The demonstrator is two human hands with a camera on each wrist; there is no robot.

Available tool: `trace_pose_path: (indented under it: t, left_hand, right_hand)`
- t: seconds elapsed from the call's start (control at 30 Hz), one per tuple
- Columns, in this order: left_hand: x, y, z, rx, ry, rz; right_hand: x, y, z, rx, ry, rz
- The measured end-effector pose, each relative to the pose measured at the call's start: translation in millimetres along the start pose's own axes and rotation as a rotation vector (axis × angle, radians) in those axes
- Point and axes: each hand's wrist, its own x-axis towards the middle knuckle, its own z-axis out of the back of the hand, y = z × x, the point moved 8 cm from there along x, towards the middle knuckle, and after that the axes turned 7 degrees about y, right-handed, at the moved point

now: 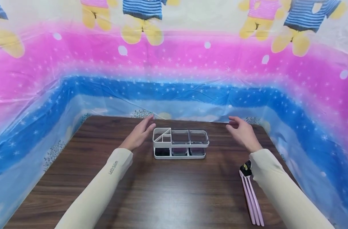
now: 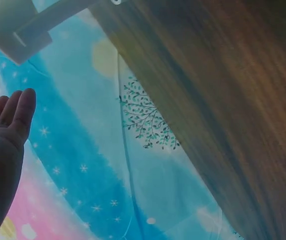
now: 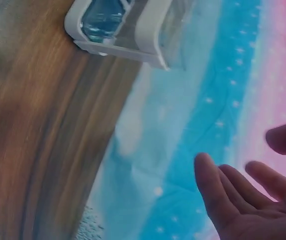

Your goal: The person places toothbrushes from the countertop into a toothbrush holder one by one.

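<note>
A white two-tier organizer rack [image 1: 179, 157] stands near the middle of the dark wood table. Its upper tier has a divided white compartment [image 1: 162, 136] at left and two clear bins [image 1: 180, 136] beside it; more clear bins and a dark section show below. Just left of the rack, my left hand [image 1: 139, 133] is held with fingers extended and holds nothing. My right hand [image 1: 243, 132] hovers farther off on the rack's right, fingers loosely bent and apart, with nothing between them. In the right wrist view the rack's end [image 3: 150, 30] appears at the top, apart from the fingers [image 3: 210, 185].
A bundle of pink sticks [image 1: 251, 197] with a black top [image 1: 245, 168] lies at the table's right, close to my right sleeve [image 1: 280, 181]. A printed curtain [image 1: 174, 57] hangs round the back and sides of the table [image 1: 151, 190].
</note>
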Motion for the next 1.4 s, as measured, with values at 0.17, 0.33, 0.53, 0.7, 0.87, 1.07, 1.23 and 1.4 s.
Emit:
trace_pose_path:
  t: [0.17, 0.33, 0.53, 0.7, 0.87, 1.07, 1.23, 1.4]
  left_hand:
    - [-7.4, 8.0, -7.7, -0.006, 0.018, 0.021]
    - [-12.4, 15.8, -10.2, 0.046, 0.020, 0.043]
    - [-15.5, 26.4, -15.4, 0.052, 0.018, 0.051]
    - [-15.9, 35.7, -22.6, 0.032, 0.031, 0.056]
    - [-15.2, 41.2, -29.6, 0.031, 0.062, 0.080]
    - [-17.7, 46.0, -32.4, 0.036, 0.089, 0.116]
    - [-18.3, 47.4, -33.4, 0.013, 0.092, 0.100]
    - [-17.8, 48.8, -34.2, -0.008, 0.101, 0.099]
  right_hand:
    - [-18.2, -11.4, 0.7, -0.021, 0.051, -0.011]
    - [-35.2, -34.3, 0.3, -0.050, 0.064, -0.016]
    - [-64.9, -88.8, -5.9, 0.026, 0.076, -0.139]
    - [-99.1, -145.2, -23.5, 0.125, 0.116, -0.328]
    - [-118.2, -183.3, -41.6, 0.159, 0.151, -0.478]
    - [-122.5, -199.7, -54.6, 0.150, 0.172, -0.536]
    - [-122.1, -201.4, -58.5, 0.147, 0.166, -0.546]
    - [-120.8, -198.4, -60.9, 0.142, 0.168, -0.558]
